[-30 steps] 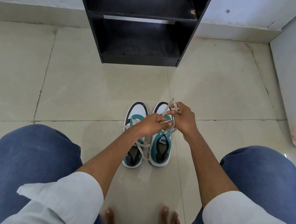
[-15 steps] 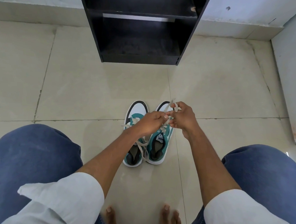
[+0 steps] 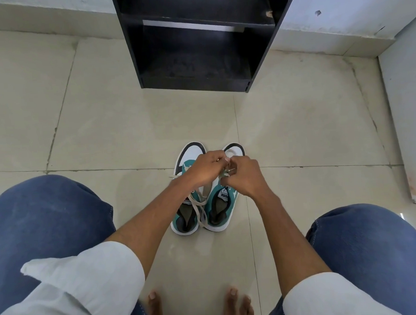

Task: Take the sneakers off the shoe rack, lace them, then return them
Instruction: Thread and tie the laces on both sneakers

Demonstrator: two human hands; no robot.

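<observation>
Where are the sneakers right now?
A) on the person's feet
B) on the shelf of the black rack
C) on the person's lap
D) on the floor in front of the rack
D: the two sneakers stand side by side on the tiled floor in front of the black rack, while both hands work the laces above them, and the person's feet are bare.

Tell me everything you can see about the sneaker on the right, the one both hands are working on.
The right sneaker stands flat on the tiled floor, toe toward the black shoe rack, beside its mate, the two close or touching. It is teal with a white toe, dark toe trim, white sole edge and a white tongue label. Its opening is dark and empty. Both hands, left hand and right hand, pinch its pale flat lace above the front; that part is hidden.
</observation>
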